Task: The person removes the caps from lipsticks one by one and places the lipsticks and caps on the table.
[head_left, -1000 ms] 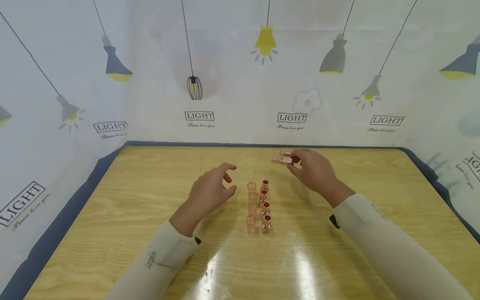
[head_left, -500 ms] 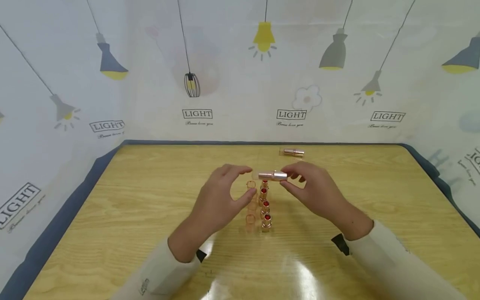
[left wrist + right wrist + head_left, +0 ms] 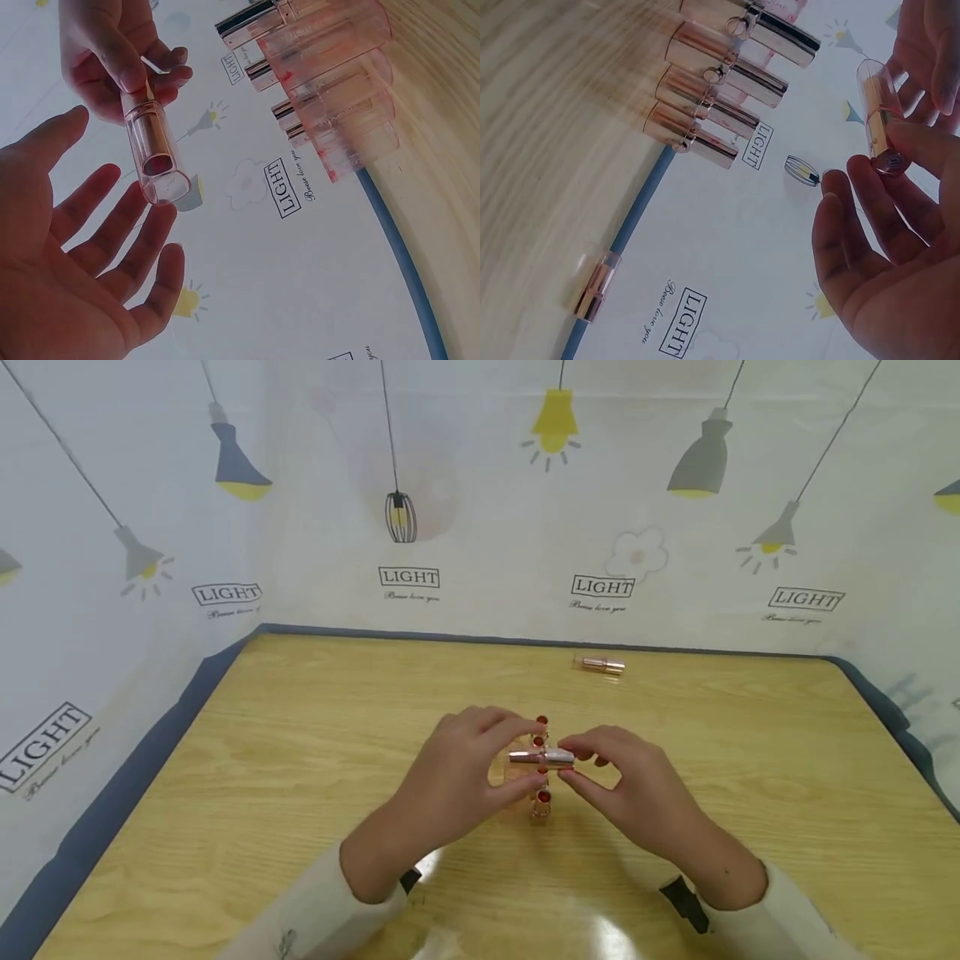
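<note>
My right hand (image 3: 641,789) pinches a rose-gold lipstick (image 3: 542,758) by its base, between thumb and fingers. Its clear pink cap (image 3: 161,176) is on, and a dark red tip shows through it in the left wrist view. Around the capped end, my left hand (image 3: 461,781) has its thumb and forefinger spread apart, fingertips right beside the cap. Below the hands stands a row of uncapped lipsticks (image 3: 541,806) with red tips, several in all. Parallel to them, clear pink caps (image 3: 352,105) stand in a second row, mostly hidden by my left hand in the head view.
Another capped lipstick (image 3: 603,666) lies on its side near the back edge of the wooden table (image 3: 300,735). Behind the table hangs a white cloth (image 3: 495,527) printed with lamps.
My right hand has brought the lipstick from the back of the table leftward and nearer, over the rows. My left hand has moved right to its capped end.
</note>
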The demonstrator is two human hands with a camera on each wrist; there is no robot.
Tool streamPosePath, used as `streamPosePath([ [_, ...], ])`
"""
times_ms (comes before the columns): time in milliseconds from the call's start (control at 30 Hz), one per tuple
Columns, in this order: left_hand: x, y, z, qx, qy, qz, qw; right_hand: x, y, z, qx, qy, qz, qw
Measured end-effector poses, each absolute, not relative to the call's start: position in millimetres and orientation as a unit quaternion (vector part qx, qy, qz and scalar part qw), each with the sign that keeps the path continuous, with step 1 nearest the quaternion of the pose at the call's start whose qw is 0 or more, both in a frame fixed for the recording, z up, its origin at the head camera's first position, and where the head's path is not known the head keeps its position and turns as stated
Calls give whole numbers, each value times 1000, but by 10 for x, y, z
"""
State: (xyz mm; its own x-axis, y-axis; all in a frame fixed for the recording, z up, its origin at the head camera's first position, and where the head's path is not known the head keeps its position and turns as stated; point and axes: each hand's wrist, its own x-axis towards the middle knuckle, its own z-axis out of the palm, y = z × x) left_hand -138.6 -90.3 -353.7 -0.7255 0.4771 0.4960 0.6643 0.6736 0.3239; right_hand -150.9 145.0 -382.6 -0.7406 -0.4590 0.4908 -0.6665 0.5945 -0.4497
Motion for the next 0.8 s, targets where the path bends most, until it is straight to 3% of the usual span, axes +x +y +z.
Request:
streamPosePath([
  [800,-1312,-828,-3588,-331,-909,-160,195,-1325,1361,-3850,349,-853,332,203],
])
